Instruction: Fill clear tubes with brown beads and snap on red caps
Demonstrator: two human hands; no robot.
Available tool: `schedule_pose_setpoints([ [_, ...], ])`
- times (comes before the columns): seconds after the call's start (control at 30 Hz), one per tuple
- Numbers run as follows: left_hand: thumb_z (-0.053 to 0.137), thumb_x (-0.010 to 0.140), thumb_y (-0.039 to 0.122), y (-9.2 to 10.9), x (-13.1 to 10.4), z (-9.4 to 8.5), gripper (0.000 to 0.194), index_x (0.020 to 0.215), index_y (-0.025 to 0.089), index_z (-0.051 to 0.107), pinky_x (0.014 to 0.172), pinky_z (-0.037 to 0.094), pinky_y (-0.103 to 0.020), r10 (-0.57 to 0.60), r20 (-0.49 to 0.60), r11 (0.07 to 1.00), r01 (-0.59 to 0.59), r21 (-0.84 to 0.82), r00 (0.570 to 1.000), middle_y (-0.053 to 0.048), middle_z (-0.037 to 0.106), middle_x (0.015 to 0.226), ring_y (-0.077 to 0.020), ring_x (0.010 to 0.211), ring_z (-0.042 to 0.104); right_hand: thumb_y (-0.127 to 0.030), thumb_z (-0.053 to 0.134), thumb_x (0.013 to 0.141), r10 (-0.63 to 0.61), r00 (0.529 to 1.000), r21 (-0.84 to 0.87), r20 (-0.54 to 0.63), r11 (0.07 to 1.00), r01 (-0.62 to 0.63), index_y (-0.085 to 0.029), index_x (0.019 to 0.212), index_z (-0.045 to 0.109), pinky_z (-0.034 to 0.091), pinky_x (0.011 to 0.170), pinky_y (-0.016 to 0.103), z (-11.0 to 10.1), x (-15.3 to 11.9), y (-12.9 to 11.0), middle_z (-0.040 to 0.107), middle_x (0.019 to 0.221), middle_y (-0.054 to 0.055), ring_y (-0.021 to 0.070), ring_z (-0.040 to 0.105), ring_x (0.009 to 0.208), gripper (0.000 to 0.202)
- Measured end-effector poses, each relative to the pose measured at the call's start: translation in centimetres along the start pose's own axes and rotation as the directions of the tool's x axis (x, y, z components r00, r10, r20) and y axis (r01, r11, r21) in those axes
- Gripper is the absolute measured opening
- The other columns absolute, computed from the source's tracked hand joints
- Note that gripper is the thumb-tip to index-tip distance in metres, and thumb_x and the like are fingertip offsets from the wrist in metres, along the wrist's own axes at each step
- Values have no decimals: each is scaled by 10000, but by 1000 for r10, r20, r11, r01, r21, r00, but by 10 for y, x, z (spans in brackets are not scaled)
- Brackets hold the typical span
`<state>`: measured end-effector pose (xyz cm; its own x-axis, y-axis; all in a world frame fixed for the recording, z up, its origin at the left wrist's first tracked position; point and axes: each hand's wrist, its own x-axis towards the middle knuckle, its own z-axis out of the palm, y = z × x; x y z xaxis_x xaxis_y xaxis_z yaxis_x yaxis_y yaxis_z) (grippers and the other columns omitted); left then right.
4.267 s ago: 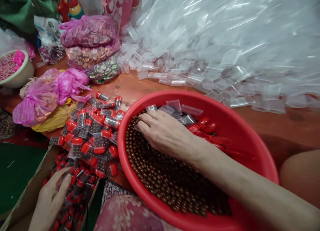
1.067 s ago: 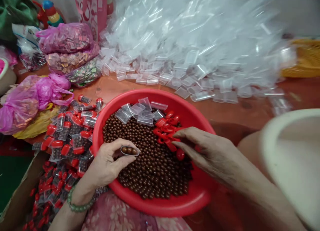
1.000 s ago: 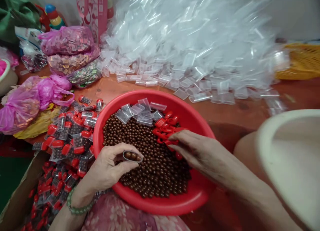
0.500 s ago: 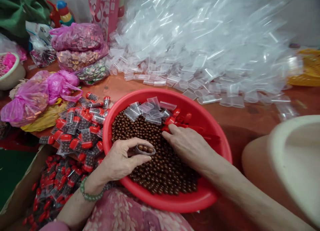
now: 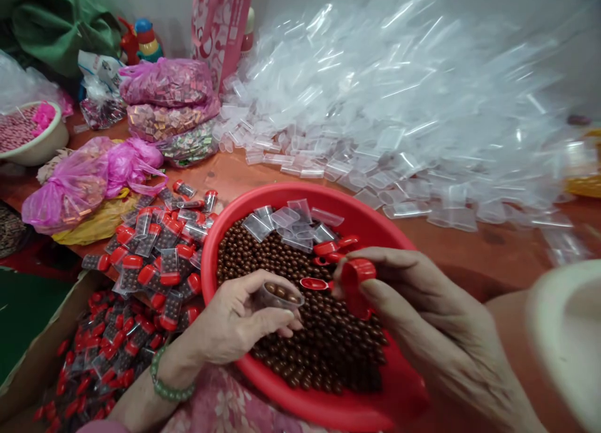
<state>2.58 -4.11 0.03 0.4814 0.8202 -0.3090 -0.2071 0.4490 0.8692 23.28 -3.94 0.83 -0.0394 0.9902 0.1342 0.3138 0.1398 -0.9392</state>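
My left hand (image 5: pixel 248 317) is closed around a clear plastic tube (image 5: pixel 284 300), its open mouth facing up and brown balls (image 5: pixel 277 289) showing inside. Opposite it, my right hand (image 5: pixel 417 320) pinches a red cap (image 5: pixel 359 273) between thumb and fingers, apart from the tube. Both hands are over a red basin (image 5: pixel 282 389) full of loose brown balls (image 5: pixel 323 339). Inside the basin, several clear empty tubes (image 5: pixel 298 223) lie at the far side beside more red caps (image 5: pixel 347 242). A small red scoop (image 5: pixel 314 284) shows just left of my right fingers.
A heap of clear tubes (image 5: pixel 399 120) covers the back of the table. Filled red-capped tubes (image 5: pixel 173 264) pile up left of the basin, with more in a box (image 5: pixel 47 339) below. Pink bags (image 5: pixel 70 189) stand further left. A pale tub (image 5: pixel 558 333) is at the right.
My right hand has lifted from the caps in the basin and come nearer, now with a red cap in its fingers. The left hand still holds the tube. The view has shifted slightly.
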Motion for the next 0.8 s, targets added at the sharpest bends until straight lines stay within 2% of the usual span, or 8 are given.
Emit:
schedule_pose_setpoints([
  [0.07,669,821,260,2,0,1,234,1017,149,606,728,509,-249,-12,11,1000,11,27,1000,-26,647,827,-121,754,635,-314,589,911,-59,997,-41,39,997,61,-281,1075,642,565,639,216,5,0,-6,699,906,6,137,674,723,176],
  [0.17,644,825,222,2,0,0,219,1025,149,594,716,489,-231,-23,16,996,22,87,1000,-19,634,820,-108,740,613,-209,602,893,-209,972,-106,106,970,220,-289,1071,660,565,775,235,11,3,-9,710,958,0,145,681,856,203],
  [0.23,632,824,210,1,-1,-1,207,1017,148,591,711,477,-230,-9,16,994,7,105,1000,-20,629,825,-112,749,604,-174,605,887,-257,958,-121,125,955,272,-278,1069,662,569,799,259,13,4,-10,714,963,11,157,682,891,217],
  [0.43,606,841,206,-3,-3,-4,176,1010,161,600,715,440,-238,39,10,975,-40,217,999,-6,606,822,-119,756,560,-184,630,880,-236,967,-177,98,952,250,-268,1015,668,587,742,282,21,0,-15,732,923,19,170,699,820,164],
  [0.6,580,860,200,-7,-1,-5,72,917,159,590,701,419,-225,88,73,962,-104,253,993,16,539,806,-100,723,485,-101,639,840,-343,926,-127,157,923,364,-265,961,684,580,652,232,31,3,-21,722,845,6,150,698,742,209],
  [0.8,587,864,240,-8,-1,-8,91,903,159,578,678,414,-232,62,54,956,-75,285,997,11,539,784,-111,725,491,-106,641,846,-384,900,-167,205,893,419,-243,958,688,589,657,190,29,4,-22,706,880,29,134,705,750,184],
])
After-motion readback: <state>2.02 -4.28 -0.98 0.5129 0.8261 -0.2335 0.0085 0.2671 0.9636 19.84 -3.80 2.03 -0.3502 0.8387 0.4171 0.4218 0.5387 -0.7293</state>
